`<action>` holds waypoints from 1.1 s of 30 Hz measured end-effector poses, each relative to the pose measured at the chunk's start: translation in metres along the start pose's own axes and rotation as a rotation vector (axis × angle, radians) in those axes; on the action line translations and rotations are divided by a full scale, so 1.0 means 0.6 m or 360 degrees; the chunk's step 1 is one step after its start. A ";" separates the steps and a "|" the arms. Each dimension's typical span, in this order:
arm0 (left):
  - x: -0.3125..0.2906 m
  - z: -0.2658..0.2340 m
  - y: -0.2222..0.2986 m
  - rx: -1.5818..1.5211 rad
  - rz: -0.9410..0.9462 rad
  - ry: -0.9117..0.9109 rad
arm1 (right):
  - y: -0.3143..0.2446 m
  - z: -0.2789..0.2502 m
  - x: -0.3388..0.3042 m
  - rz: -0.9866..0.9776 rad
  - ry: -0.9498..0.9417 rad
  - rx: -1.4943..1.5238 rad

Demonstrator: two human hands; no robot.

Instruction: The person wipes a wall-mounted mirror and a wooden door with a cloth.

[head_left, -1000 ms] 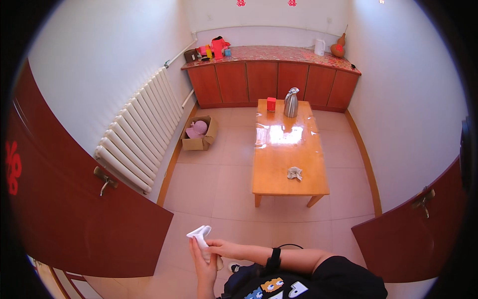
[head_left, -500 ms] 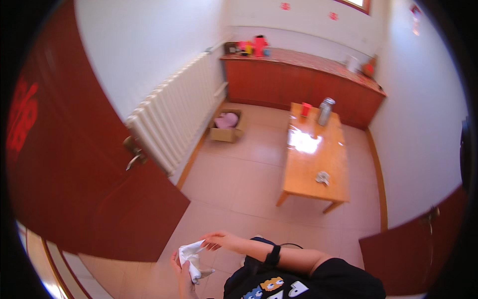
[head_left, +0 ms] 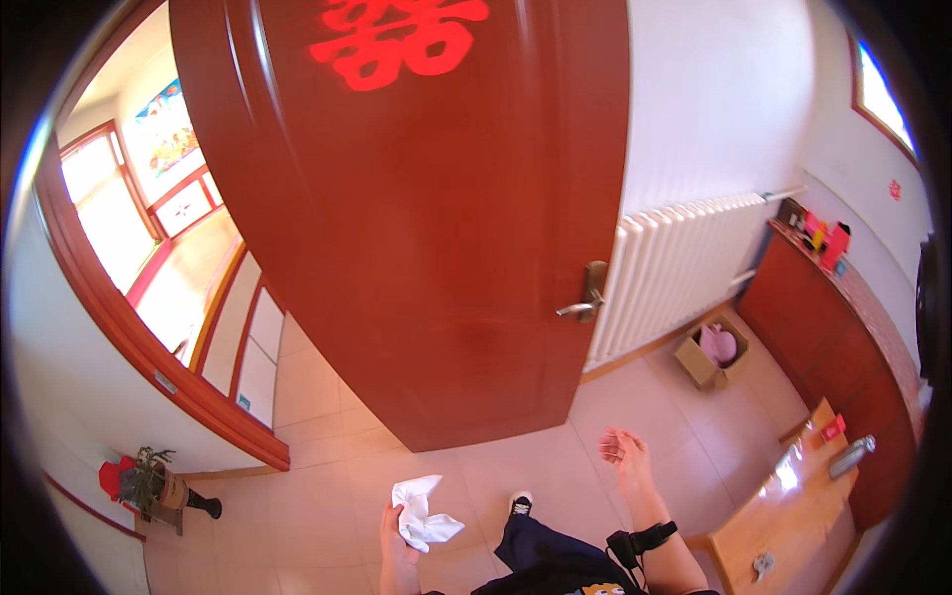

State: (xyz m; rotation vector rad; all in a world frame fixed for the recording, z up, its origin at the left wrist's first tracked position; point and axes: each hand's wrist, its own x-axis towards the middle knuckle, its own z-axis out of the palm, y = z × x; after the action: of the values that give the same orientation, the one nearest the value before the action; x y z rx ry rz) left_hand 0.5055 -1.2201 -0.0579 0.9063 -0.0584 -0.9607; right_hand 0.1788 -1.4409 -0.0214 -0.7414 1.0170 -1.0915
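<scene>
White cloth points two corners rightward, its long axis unclear.

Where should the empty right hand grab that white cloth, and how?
Probably by the pointed corner of the white cloth on its right side, pinched lightly from the right: that corner juts out uncovered toward the right hand, while the left hand grips the left edge.
</scene>
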 end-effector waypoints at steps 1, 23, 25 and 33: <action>0.021 0.011 0.010 -0.0005 0.0030 0.0011 | 0.002 0.013 0.037 0.0003 -0.0032 0.0003; 0.394 0.493 0.480 0.1107 0.2344 0.0233 | 0.023 0.188 0.574 -0.1655 0.0282 -0.1944; 0.422 0.501 0.532 0.1189 0.2571 0.0342 | 0.017 0.198 0.559 -0.1734 0.0293 -0.1936; 0.556 0.551 0.507 0.2073 0.3123 0.0210 | 0.001 0.211 0.528 -0.1823 0.0387 -0.1959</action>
State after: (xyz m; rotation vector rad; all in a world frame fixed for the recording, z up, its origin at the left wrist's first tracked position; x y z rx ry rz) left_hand 0.7747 -1.5988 0.2539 1.4111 -1.2990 1.1785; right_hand 0.3346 -1.7408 -0.0656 -2.4328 1.4970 -1.4415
